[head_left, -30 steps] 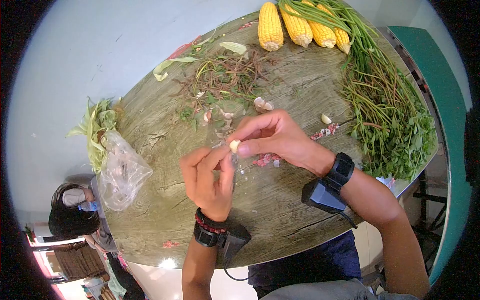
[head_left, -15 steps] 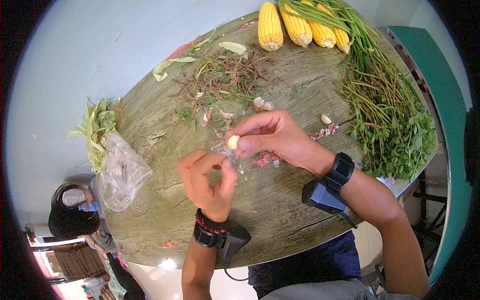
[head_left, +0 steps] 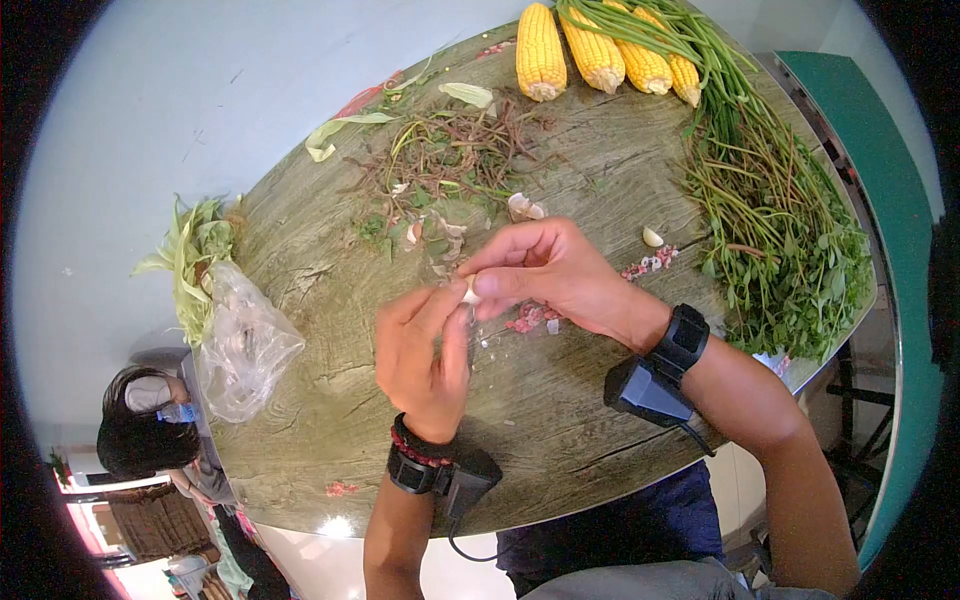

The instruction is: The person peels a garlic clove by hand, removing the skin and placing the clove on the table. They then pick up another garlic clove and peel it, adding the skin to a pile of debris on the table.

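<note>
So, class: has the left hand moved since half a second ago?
Yes. The left hand has risen toward the garlic clove pinched in the right hand, its fingertips now touching it, judged against the pink scraps on the table.

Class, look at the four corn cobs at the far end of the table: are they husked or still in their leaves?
Husked. The corn cobs show bare yellow kernels along their whole length, with no leaves around them; loose green husks lie apart at the table's left edge.

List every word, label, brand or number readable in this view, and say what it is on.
None can be read: no print shows on the black wrist devices, the clear plastic bag, the pale garlic clove or the grey wood-grain table.
</note>
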A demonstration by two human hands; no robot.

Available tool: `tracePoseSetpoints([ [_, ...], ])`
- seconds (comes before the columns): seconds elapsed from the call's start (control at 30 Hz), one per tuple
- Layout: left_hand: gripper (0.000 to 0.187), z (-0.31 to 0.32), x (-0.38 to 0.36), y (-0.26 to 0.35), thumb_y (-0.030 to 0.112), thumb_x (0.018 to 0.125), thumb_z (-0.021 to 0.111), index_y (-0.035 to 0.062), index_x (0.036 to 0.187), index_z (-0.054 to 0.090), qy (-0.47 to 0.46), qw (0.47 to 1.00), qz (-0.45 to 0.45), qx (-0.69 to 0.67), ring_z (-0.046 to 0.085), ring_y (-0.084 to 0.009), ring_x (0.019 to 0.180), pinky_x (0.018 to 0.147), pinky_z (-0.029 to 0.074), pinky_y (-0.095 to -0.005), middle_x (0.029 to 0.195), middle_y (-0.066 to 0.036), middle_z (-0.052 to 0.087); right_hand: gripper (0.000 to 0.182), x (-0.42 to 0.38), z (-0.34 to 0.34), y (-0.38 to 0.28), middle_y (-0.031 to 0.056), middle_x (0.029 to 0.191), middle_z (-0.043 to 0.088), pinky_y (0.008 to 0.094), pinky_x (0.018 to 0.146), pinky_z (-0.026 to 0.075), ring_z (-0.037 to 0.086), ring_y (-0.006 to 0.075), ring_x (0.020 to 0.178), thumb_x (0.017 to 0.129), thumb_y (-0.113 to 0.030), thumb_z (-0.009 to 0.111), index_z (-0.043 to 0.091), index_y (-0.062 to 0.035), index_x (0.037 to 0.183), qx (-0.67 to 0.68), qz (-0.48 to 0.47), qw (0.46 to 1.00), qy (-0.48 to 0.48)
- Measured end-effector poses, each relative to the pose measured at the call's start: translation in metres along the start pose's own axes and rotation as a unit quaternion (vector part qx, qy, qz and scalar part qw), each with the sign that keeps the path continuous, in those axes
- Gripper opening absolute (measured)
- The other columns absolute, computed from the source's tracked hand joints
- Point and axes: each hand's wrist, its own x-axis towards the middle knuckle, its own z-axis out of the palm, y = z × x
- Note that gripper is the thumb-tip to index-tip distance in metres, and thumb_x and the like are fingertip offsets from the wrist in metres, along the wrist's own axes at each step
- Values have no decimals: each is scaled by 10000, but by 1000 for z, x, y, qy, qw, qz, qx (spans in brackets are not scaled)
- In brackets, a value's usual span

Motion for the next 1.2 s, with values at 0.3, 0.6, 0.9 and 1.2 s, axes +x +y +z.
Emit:
tracePoseSetpoints([
  [0.3, 249, 1, -3, 1, -60, 819, 616, 12, 1053, 663, -20, 996, -60, -58, 582, -210, 875, 747, 474, -286, 977, -121, 599, 206, -1, 0, 0, 83, 841, 711, 220, 610, 541, 682, 125, 695, 885, -205, 688, 674, -12, 957, 10, 14, 1000, 8],
  [0.6, 201, 5, -4, -2, -26, 858, 622, 1, 1057, 630, 12, 981, -129, -147, 578, -158, 847, 716, 478, -250, 988, -90, 586, 250, -1, 5, 0, 79, 886, 714, 224, 623, 543, 686, 125, 745, 875, -177, 698, 669, -6, 1056, 6, -6, 1000, -20],
  [0.9, 218, 8, -10, -2, -35, 872, 623, -20, 1086, 581, 17, 935, -207, -286, 583, -103, 800, 698, 482, -218, 986, -66, 592, 244, 0, 1, 3, 79, 907, 708, 218, 659, 538, 673, 106, 745, 883, -154, 685, 663, 9, 1063, 3, -13, 1000, -27],
  [1.2, 218, 10, -8, -2, -81, 851, 622, -33, 1063, 630, 15, 943, -195, -271, 591, -101, 789, 669, 491, -218, 946, -73, 623, 222, 0, -1, 0, 71, 886, 708, 204, 642, 531, 679, 105, 746, 897, -197, 672, 653, -10, 1017, 9, 16, 1000, -21],
])
